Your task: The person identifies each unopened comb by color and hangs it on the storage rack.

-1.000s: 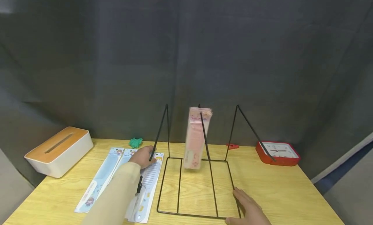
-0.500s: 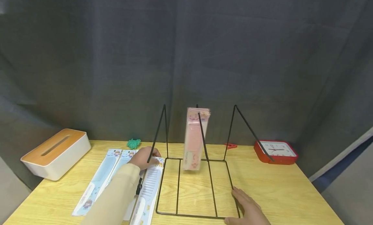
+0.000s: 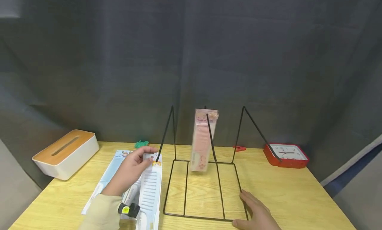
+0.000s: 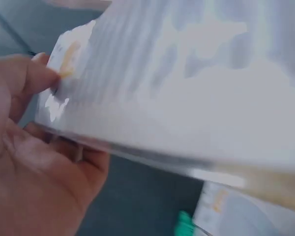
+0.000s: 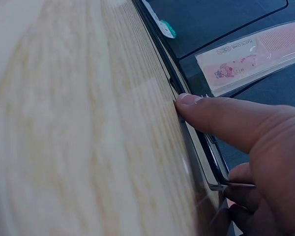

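My left hand (image 3: 128, 173) pinches the top end of a packaged light-blue comb (image 3: 150, 190), thumb in front and fingers behind. The pack is lifted off the table, its top at the tip of the left prong of a black wire display rack (image 3: 185, 193). Its clear wrapping shines in the left wrist view, where my hand (image 4: 44, 142) grips one end. Pink packaged combs (image 3: 201, 137) hang from the middle prong. My right hand (image 3: 257, 211) rests at the rack's front right corner, thumb (image 5: 211, 115) touching the wire.
More blue comb packs (image 3: 110, 172) lie on the table at left, partly behind my left arm. A wood-topped tissue box (image 3: 67, 157) stands far left, a red clock (image 3: 286, 156) right. Behind the rack lie a green bundle (image 3: 141, 144) and a red clip (image 3: 239, 148).
My left hand has picked up the rightmost blue comb pack and raised it, turning the wrist, toward the left prong's tip. My right hand stays at the rack's corner.
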Demonstrator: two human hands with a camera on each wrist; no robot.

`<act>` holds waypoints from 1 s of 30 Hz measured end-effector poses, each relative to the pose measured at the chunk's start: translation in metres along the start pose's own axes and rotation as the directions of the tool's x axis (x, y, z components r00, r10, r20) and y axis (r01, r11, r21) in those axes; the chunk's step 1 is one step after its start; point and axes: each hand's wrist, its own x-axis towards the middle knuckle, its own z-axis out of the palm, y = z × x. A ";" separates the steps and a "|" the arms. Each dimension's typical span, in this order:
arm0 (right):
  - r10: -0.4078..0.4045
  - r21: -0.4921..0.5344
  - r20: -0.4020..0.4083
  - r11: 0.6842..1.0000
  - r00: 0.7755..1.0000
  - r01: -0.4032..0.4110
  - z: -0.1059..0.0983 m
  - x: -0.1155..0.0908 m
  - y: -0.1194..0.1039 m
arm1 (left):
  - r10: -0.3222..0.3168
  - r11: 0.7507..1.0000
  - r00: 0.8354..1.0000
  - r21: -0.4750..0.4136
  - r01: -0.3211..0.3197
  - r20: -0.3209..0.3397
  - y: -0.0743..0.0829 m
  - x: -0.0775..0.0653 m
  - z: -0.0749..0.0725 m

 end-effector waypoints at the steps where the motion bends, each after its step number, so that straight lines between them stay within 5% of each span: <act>1: -0.003 -0.003 -0.001 1.000 1.000 0.003 0.000 0.000 0.000 | 0.019 0.998 1.000 -0.064 -0.019 0.011 0.007 -0.007 -0.003; 7: -0.005 -0.003 0.005 1.000 1.000 0.005 -0.002 -0.002 0.001 | 0.154 0.919 0.988 -0.365 -0.149 -0.016 0.044 -0.045 -0.015; 12: 0.013 -0.009 0.006 1.000 1.000 -0.013 -0.002 -0.001 0.003 | 0.348 0.826 0.936 -0.453 -0.335 -0.058 0.066 -0.060 -0.012; 16: 0.002 -0.013 0.001 1.000 1.000 -0.002 -0.003 -0.001 0.006 | 0.374 0.771 0.914 -0.495 -0.401 -0.157 0.082 -0.061 -0.001; 20: -0.009 -0.008 -0.002 1.000 1.000 0.009 -0.003 -0.002 0.007 | 0.323 0.767 0.918 -0.505 -0.397 -0.231 0.094 -0.056 0.014; 26: -0.009 0.030 0.013 1.000 1.000 0.008 0.000 0.000 0.004 | 0.237 0.816 0.923 -0.453 -0.358 -0.303 0.103 -0.050 0.027; 30: 0.001 0.025 0.015 1.000 1.000 -0.001 0.000 0.000 0.004 | 0.241 0.797 0.920 -0.477 -0.370 -0.309 0.103 -0.048 0.030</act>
